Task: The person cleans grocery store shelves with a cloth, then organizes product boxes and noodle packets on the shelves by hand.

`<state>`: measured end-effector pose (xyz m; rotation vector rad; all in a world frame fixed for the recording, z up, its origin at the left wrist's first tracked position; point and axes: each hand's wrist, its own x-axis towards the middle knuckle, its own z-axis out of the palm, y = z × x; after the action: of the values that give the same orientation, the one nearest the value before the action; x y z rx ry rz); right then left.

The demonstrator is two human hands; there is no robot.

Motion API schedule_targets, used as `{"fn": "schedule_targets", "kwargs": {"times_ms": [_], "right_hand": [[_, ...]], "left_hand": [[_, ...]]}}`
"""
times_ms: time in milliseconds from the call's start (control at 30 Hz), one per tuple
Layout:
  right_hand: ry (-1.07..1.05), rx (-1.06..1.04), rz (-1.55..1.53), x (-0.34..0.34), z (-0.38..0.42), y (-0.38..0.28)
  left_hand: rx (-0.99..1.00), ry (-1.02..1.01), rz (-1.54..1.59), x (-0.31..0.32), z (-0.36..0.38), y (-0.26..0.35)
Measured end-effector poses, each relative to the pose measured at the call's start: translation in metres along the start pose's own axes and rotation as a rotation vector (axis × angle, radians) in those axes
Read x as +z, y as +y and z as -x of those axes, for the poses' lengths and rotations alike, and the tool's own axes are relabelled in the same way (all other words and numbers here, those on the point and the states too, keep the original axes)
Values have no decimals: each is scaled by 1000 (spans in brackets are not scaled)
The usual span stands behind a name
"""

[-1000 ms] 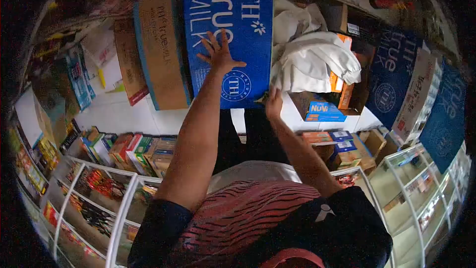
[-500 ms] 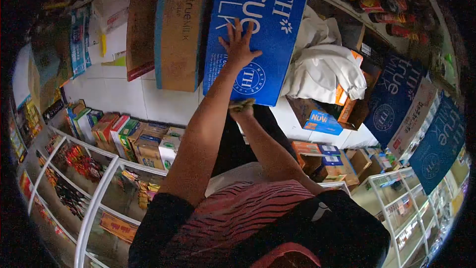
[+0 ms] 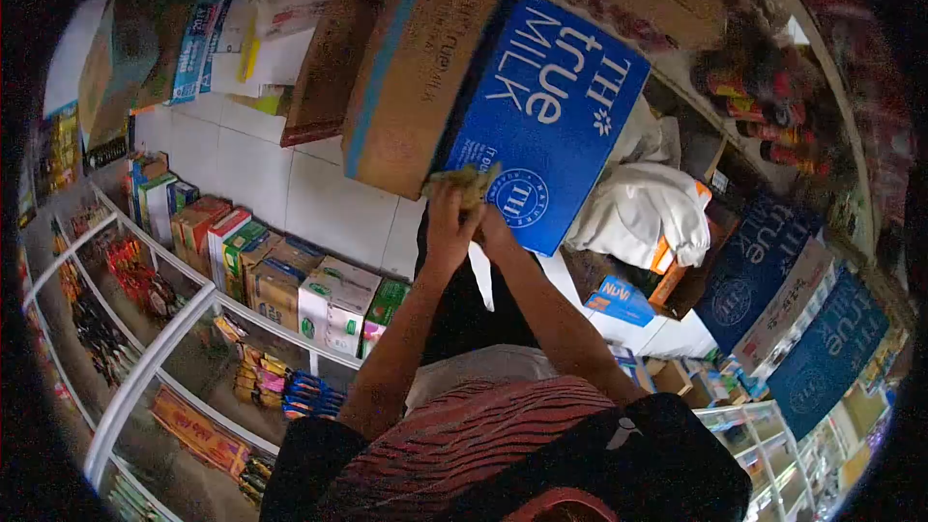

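Note:
The blue milk carton (image 3: 541, 126) stands tilted in front of me, its printed face toward me. A crumpled yellowish rag (image 3: 466, 186) lies at the carton's lower left corner. My left hand (image 3: 450, 230) is closed on the rag from below, its fingers bunched together. Close beside it, my right hand (image 3: 495, 234) is also at the rag, with its fingers closed and partly hidden behind my left hand and the cloth. Against the blue carton's left side leans a brown milk carton (image 3: 418, 77).
White cloth (image 3: 643, 213) lies heaped to the right, above a small blue box (image 3: 621, 300). More blue cartons (image 3: 829, 353) stand at far right. Boxes (image 3: 333, 300) line the tiled floor (image 3: 251, 155) at left, beside a glass display case (image 3: 164, 333).
My left hand has left the blue carton's face, where it lay spread, and come down to the rag beside my right hand. The cartons appear lower and further right in view.

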<state>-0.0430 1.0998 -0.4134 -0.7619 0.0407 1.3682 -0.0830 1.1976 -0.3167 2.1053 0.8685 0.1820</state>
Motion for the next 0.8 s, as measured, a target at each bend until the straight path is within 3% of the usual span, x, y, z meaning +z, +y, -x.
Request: {"fn": "schedule_targets", "kwargs": {"times_ms": [33,67,100,167,233,300,467,567,800], "right_hand": [[30,-70,529,8,-6,-15],[128,223,492,53,-9,-58],[230,514,450,80,-15,-83],[207,520,488,71,-36,-81],[120,-238,1395,59,-54,-85],[190,-269,1475,54,-68,-95],[265,-513,1807,52,-74,-109],[298,-655,1806,23,-76,-103],[465,-551,1867,15,-84,-114]], "left_hand": [[-159,82,83,-4,-5,4],[-85,236,-186,-1,-11,-7],[-93,254,-180,-3,-18,-15],[-86,394,-360,-8,-34,-30],[-77,391,-285,-12,-47,-48],[55,317,-562,-8,-49,-71],[88,249,-558,-6,-45,-73],[134,192,-579,-13,-61,-75],[406,20,-620,-30,-148,-54]]}}
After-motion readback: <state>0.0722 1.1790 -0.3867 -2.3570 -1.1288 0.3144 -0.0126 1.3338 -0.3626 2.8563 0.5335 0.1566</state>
